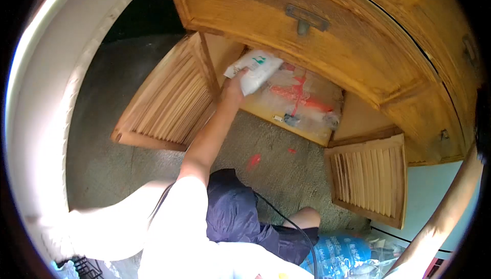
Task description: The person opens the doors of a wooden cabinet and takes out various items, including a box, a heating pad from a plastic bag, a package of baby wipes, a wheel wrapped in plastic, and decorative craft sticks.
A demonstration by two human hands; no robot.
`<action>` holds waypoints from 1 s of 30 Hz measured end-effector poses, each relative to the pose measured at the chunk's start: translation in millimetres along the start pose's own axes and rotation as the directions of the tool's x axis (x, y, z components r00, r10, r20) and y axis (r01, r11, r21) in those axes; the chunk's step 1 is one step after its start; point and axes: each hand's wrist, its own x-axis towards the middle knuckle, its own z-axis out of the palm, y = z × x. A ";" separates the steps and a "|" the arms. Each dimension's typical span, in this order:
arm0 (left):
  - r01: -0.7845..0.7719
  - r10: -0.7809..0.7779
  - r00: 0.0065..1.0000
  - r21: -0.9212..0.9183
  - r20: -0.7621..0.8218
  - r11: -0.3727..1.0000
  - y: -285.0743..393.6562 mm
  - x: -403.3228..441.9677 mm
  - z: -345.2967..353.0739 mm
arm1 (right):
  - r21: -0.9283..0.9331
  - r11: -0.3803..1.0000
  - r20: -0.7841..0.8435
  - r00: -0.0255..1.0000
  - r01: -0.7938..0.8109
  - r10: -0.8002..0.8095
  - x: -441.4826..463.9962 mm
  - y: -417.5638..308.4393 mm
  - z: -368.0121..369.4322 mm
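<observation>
My left hand [234,85] grips the near edge of a white packet [260,69] with green print, at the left part of the open cabinet's opening. Beside the packet, clear plastic with red pieces [300,96] lies on the yellow cabinet floor [261,114]. My right forearm [450,207] reaches up along the right side of the view, and the hand at its end is lost beyond the dark image edge.
Louvred doors stand open at left [171,95] and right [369,176]. Above the opening is a wooden drawer front [245,8]. A blue printed plastic pack [340,253] sits near my legs. A dark cord [286,217] runs across my lap.
</observation>
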 end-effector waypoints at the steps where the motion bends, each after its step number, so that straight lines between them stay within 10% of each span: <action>1: 0.007 -0.004 0.985 -0.021 0.172 1.000 -3.8 -17.7 -8.6 | 0.013 0.998 -0.049 0.997 0.067 -0.066 0.1 -13.9 -7.1; 4: -0.019 -0.004 0.989 0.155 0.146 0.988 20.6 -144.1 19.7 | 0.119 0.993 -0.093 0.995 -0.019 0.030 3.7 -14.7 -9.5; 6: -0.103 0.061 0.983 0.246 0.174 0.964 20.9 -181.8 10.0 | 0.118 0.975 -0.038 0.982 0.187 -0.184 9.7 -22.0 -29.0; 10: -0.120 -0.019 0.940 0.384 0.340 0.915 42.8 -282.8 30.2 | 0.213 0.925 -0.342 0.911 0.315 -0.232 -1.8 7.9 6.0; 14: -0.221 -0.036 0.847 0.411 0.531 0.885 58.6 -336.2 44.8 | 0.747 0.650 0.157 0.987 -0.138 0.030 -99.7 -97.0 -126.6; 17: -0.263 -0.050 0.854 0.512 0.518 0.817 74.2 -374.3 57.4 | 0.395 -0.026 0.917 0.396 -0.918 -0.038 -195.2 -167.3 -189.0; 20: -0.285 -0.065 0.860 0.580 0.507 0.763 79.7 -394.1 59.7 | -0.315 -0.620 0.867 0.049 -0.719 -0.497 -244.9 -201.4 -211.1; 30: -0.214 -0.039 0.923 0.595 0.384 0.775 47.1 -415.7 30.8 | -0.433 -0.713 0.853 0.005 -0.551 -0.522 -277.1 -212.0 -244.8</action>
